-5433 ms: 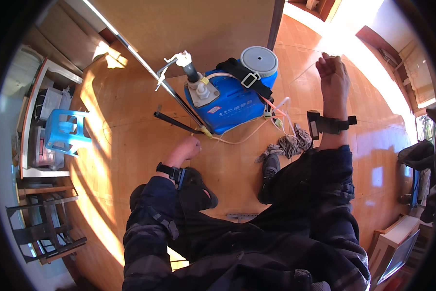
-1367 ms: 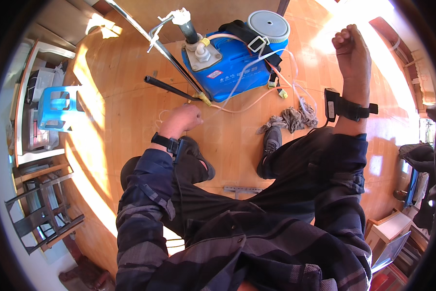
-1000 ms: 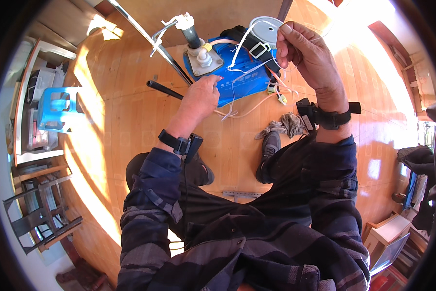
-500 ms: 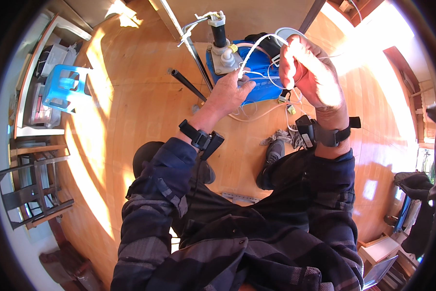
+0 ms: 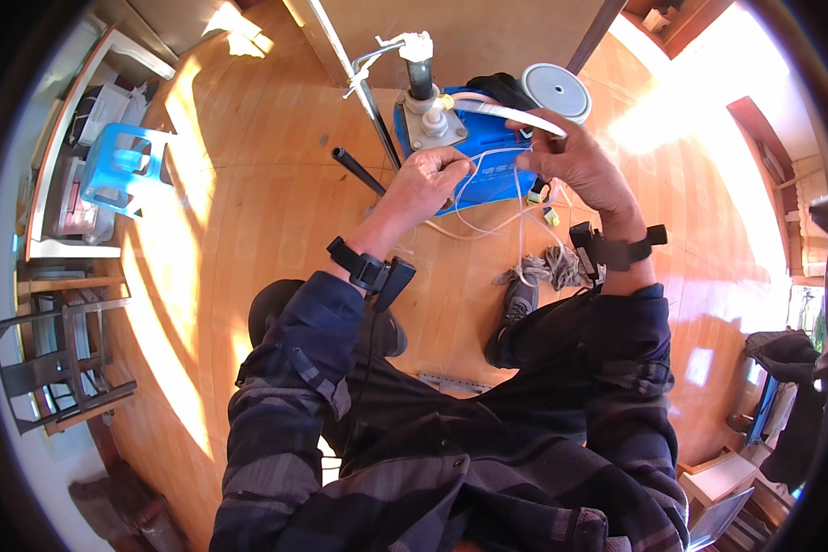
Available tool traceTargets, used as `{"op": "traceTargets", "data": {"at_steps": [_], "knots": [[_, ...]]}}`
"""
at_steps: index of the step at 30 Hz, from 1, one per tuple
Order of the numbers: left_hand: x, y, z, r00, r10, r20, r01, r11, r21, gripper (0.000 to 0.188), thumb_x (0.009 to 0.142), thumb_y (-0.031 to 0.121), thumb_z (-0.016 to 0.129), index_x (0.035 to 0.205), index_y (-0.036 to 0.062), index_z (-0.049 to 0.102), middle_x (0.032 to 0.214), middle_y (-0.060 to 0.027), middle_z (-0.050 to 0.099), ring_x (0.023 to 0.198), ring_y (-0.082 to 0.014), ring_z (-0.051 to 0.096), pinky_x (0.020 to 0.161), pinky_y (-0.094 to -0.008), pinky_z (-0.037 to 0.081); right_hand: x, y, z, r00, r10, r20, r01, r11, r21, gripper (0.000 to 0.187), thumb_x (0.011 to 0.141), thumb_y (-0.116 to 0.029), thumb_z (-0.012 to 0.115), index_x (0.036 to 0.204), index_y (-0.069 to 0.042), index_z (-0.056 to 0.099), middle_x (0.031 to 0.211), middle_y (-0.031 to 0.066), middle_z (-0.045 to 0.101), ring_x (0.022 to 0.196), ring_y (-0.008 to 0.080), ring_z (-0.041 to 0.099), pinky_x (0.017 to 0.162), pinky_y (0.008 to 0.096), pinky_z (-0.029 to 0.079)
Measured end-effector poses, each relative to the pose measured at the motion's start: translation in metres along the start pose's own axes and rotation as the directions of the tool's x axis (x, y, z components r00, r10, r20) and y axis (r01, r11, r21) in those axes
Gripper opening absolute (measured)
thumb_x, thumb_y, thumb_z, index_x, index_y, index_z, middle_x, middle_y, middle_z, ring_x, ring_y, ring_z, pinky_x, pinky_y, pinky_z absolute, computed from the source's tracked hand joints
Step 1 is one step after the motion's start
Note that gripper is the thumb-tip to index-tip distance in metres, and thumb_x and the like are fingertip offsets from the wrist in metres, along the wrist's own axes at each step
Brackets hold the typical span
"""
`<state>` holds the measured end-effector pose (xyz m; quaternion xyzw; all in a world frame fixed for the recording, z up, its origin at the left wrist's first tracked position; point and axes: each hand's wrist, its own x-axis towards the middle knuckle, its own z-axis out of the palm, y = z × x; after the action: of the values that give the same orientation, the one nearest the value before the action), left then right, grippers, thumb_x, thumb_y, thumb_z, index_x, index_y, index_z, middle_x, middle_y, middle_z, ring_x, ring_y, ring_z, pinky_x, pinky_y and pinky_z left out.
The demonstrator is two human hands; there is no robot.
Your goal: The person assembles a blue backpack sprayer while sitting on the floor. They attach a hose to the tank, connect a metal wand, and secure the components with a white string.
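A blue box-shaped body (image 5: pixel 497 179) stands on the floor in front of me. On its left side is a pale mounting plate (image 5: pixel 441 138) with a white elbow fitting (image 5: pixel 434 118) and a black upright pipe (image 5: pixel 420 81). My left hand (image 5: pixel 428 179) pinches a thin white cord (image 5: pixel 492 152) by the body's near left edge. Above the body's right part, my right hand (image 5: pixel 575 166) has its fingers curled at a thicker white tube (image 5: pixel 501 111), which arches over from the fitting's side. Thin loops of cord hang between and below the hands.
A pale round disc (image 5: pixel 558 89) sits behind my right hand. A black rod (image 5: pixel 358 172) and metal pole (image 5: pixel 363 92) stand left of the body. A grey rag (image 5: pixel 561 267) lies by my shoe. A blue stool (image 5: pixel 124 166) is far left.
My right hand has lowered and turned, and the white tube now lies flatter to the right. The pale disc shows fully. My left hand has moved slightly down and left, pinching cord.
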<state>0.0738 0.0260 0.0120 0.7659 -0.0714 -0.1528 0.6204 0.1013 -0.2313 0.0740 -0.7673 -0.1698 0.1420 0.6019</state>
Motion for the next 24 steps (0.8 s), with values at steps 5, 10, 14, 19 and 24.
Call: {"op": "traceTargets", "data": {"at_steps": [5, 10, 14, 19, 24], "knots": [[-0.004, -0.002, 0.0, 1.0, 0.01, -0.005, -0.01, 0.995, -0.102, 0.026, 0.104, 0.029, 0.069, 0.107, 0.0051, 0.079, 0.075, 0.0061, 0.06, 0.065, -0.0024, 0.051, 0.058, -0.0219, 0.039, 0.0, 0.011, 0.012, 0.983, -0.015, 0.181, 0.068, 0.956, -0.286, 0.054, 0.079, -0.016, 0.085, 0.131, -0.011, 0.071, 0.08, 0.0005, 0.054, 0.076, 0.0123, 0.054, 0.069, 0.0296, 0.046], [0.0, -0.006, -0.003, 0.999, 0.03, -0.018, -0.029, 0.999, 0.034, 0.025, 0.104, 0.023, 0.07, 0.11, -0.0003, 0.078, 0.072, 0.0029, 0.058, 0.063, -0.0047, 0.052, 0.056, -0.0237, 0.04, -0.002, 0.02, 0.032, 0.972, -0.168, 0.162, 0.23, 0.812, -0.537, 0.042, 0.083, -0.009, 0.067, 0.125, -0.011, 0.073, 0.1, 0.0148, 0.068, 0.095, 0.0324, 0.069, 0.086, 0.0432, 0.056], [0.004, -0.008, -0.001, 1.0, 0.005, 0.014, -0.004, 0.998, -0.058, 0.018, 0.106, 0.019, 0.066, 0.108, 0.0041, 0.077, 0.072, 0.0061, 0.055, 0.062, -0.0024, 0.047, 0.055, -0.022, 0.035, 0.001, 0.023, 0.046, 0.967, -0.252, -0.02, 0.192, 0.783, -0.592, 0.021, 0.087, -0.024, 0.075, 0.103, -0.01, 0.08, 0.1, 0.0146, 0.07, 0.094, 0.0366, 0.072, 0.08, 0.0464, 0.056], [0.004, -0.009, 0.006, 0.999, -0.022, -0.027, 0.017, 0.982, -0.186, 0.024, 0.107, 0.026, 0.067, 0.112, 0.0037, 0.074, 0.076, 0.0056, 0.058, 0.065, -0.0018, 0.049, 0.06, -0.0204, 0.037, 0.002, 0.025, 0.046, 0.952, -0.304, -0.042, 0.22, 0.769, -0.6, 0.018, 0.091, -0.025, 0.073, 0.097, -0.009, 0.077, 0.096, 0.0137, 0.068, 0.089, 0.0364, 0.071, 0.075, 0.0461, 0.056], [0.006, -0.006, 0.002, 0.995, -0.049, 0.085, 0.085, 0.863, -0.498, 0.025, 0.108, 0.025, 0.065, 0.114, 0.0016, 0.069, 0.073, 0.006, 0.052, 0.065, -0.0036, 0.047, 0.073, -0.0236, 0.046, 0.001, 0.027, 0.047, 0.912, -0.398, -0.099, 0.274, 0.771, -0.574, 0.017, 0.091, -0.02, 0.07, 0.093, -0.004, 0.073, 0.095, 0.0144, 0.068, 0.088, 0.0372, 0.071, 0.074, 0.0463, 0.057]]}}
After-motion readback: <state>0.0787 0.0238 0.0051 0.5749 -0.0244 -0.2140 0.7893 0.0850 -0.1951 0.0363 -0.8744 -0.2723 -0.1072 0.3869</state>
